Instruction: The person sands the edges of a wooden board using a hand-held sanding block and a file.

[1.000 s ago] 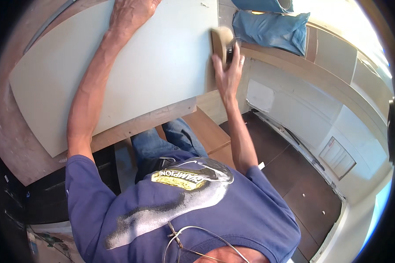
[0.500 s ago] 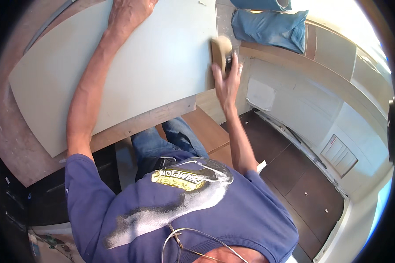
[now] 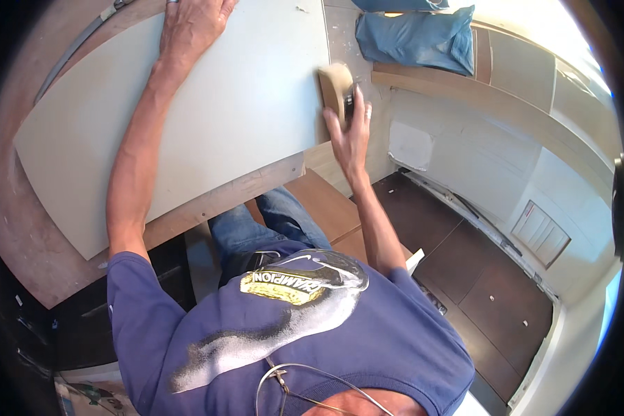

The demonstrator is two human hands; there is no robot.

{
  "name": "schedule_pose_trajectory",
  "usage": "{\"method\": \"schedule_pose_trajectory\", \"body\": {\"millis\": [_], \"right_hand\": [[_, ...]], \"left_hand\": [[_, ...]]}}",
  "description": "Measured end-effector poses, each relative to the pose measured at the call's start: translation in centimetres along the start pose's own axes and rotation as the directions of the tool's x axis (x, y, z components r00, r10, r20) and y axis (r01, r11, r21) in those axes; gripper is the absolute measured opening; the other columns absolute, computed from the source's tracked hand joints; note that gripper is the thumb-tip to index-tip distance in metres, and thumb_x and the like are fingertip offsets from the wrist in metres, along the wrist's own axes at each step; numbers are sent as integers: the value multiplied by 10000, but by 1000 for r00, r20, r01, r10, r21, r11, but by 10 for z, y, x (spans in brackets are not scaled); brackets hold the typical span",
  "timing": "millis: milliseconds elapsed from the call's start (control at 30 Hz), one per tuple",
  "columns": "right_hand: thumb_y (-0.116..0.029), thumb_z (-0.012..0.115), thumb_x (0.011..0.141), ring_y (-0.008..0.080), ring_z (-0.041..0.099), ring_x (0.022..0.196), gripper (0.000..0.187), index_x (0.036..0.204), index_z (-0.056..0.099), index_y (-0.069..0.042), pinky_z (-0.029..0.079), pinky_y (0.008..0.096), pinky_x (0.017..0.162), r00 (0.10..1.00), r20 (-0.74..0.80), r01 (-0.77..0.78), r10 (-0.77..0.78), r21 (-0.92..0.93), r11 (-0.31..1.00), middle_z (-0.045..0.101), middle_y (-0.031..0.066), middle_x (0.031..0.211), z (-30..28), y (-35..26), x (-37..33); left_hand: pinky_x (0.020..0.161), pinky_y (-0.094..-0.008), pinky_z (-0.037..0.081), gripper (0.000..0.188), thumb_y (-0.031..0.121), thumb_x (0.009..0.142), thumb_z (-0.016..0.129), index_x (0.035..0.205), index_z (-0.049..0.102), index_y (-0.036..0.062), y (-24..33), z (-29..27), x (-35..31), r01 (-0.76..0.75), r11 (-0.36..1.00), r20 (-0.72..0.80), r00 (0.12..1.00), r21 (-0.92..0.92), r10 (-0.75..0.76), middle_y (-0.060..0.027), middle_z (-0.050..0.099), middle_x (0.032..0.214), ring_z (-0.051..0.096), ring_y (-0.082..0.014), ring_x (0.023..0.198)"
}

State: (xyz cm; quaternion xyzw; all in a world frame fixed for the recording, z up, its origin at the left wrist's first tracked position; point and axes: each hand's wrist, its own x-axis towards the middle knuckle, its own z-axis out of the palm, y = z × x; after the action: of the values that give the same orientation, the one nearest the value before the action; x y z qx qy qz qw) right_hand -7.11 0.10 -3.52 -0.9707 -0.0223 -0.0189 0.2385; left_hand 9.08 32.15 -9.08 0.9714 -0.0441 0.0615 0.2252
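A large pale grey-white panel (image 3: 222, 118) lies in front of me on a wooden board (image 3: 222, 197). My left hand (image 3: 191, 28) rests on the far part of the panel, palm down; the top of the picture cuts off some of its fingers. At the panel's right edge, my right hand (image 3: 350, 132) grips a beige block-shaped hand tool (image 3: 335, 87) with a dark part on its right side. The tool stands on its side against that edge, and slight blur hides its exact kind.
Blue bags (image 3: 419, 41) lie on a wooden ledge (image 3: 423, 78) at the far right. Below are a white wall with a vent grille (image 3: 541, 234) and a dark tiled floor (image 3: 478, 270) with small scraps. A grey hose (image 3: 76, 55) curves along the board at far left.
The whole view has shifted slightly. My right hand and the block-shaped tool have moved a little nearer along the panel's right edge. My left hand stays on the panel.
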Motion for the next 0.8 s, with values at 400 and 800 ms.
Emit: {"method": "schedule_pose_trajectory", "body": {"millis": [400,800], "right_hand": [[-191,814,919,355,584,1109,785,1548,399,30,509,474,937,990,26,-138,137,52,989,547,207,1235,-1,-13,-7],[-218,751,982,274,574,1160,748,1576,383,49,497,397,983,917,-61,-364,395,280,888,542,162,1282,-31,37,-86]], "left_hand": [[1187,-570,359,363,326,1102,519,1232,723,56,-3,-1,-4,15,999,-17,1000,43,-14,-147,664,1335,534,-385,1372],[1149,-550,383,347,341,1066,589,1222,726,63,-10,-7,-2,-32,999,-31,999,-25,31,-130,673,1302,559,-342,1321]]}}
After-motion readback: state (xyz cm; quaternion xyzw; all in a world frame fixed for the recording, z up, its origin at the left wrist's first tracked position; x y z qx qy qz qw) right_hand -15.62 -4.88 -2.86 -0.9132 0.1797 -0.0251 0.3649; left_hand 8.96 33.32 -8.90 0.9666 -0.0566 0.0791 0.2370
